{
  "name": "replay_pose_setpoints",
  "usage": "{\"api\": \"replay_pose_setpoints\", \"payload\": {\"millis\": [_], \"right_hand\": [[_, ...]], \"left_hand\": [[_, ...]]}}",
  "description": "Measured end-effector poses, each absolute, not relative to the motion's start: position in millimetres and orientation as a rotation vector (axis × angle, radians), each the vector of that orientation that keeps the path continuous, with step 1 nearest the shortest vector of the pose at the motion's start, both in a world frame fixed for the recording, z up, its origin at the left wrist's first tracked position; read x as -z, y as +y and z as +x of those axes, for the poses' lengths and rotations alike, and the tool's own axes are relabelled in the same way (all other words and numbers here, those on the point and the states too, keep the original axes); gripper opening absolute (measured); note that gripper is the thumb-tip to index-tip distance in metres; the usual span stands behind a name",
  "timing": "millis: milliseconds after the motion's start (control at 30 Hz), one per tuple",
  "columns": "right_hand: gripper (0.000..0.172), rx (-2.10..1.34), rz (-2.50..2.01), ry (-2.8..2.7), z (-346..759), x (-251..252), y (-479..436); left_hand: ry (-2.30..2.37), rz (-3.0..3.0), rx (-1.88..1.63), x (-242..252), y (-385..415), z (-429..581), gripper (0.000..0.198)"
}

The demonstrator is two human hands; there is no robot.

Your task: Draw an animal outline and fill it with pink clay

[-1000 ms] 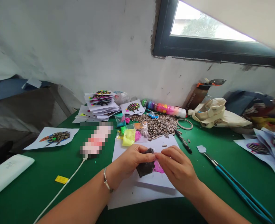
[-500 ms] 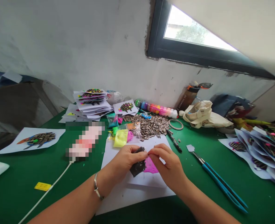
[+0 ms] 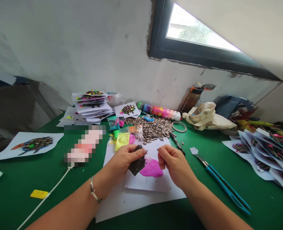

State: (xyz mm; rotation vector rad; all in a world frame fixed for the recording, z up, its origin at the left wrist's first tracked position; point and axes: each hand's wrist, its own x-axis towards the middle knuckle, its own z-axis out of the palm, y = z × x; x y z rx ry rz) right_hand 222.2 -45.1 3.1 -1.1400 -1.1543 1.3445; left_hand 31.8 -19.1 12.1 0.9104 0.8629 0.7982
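My left hand (image 3: 124,161) grips a small bag of black clay (image 3: 137,163) over the left part of a white card. On that card a flat magenta clay shape (image 3: 152,168) lies above short pencil lines. My right hand (image 3: 171,161) is pinched just right of the magenta shape; a tiny dark bit seems to show at its fingertips, too small to make out. The two hands are apart. Under the card lies a larger white sheet (image 3: 112,201). Beyond my left hand sits a bag of yellow clay (image 3: 122,140).
Sunflower seeds (image 3: 155,127) are heaped behind the sheet, near a tape roll (image 3: 179,126) and a black pen (image 3: 177,143). Blue tweezers (image 3: 227,187) lie right. Stacked pictures (image 3: 90,108) stand back left, more (image 3: 263,153) at right. A white cable (image 3: 44,201) crosses the left side.
My right hand has moved right, away from the black clay bag, opening a gap between the hands. My left hand has shifted slightly left with the bag, and more of the magenta shape shows.
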Motion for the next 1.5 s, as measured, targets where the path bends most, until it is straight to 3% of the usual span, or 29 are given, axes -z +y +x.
{"api": "replay_pose_setpoints", "payload": {"millis": [200,533,933,1267,1500], "right_hand": [[0.023,-1.524,-1.058,-1.017,224.7,-9.3,-44.3],[0.032,-1.564,-1.096,-0.991,225.9,-3.5,-42.5],[0.026,-1.217,-1.252,-1.306,228.2,-4.0,-40.4],[0.030,-1.357,-1.257,-1.272,221.4,1.8,-42.3],[0.023,-1.084,-1.378,-1.528,225.0,-0.1,-42.9]], "left_hand": [[0.890,0.867,-0.857,-16.7,-13.9,26.8,0.034],[0.904,0.829,-0.894,-16.4,-9.8,21.9,0.032],[0.913,0.812,-0.913,-16.2,-9.0,20.6,0.031],[0.893,0.799,-0.950,-13.7,-7.4,19.7,0.031],[0.872,0.832,-0.928,-9.1,-6.6,19.8,0.028]]}}
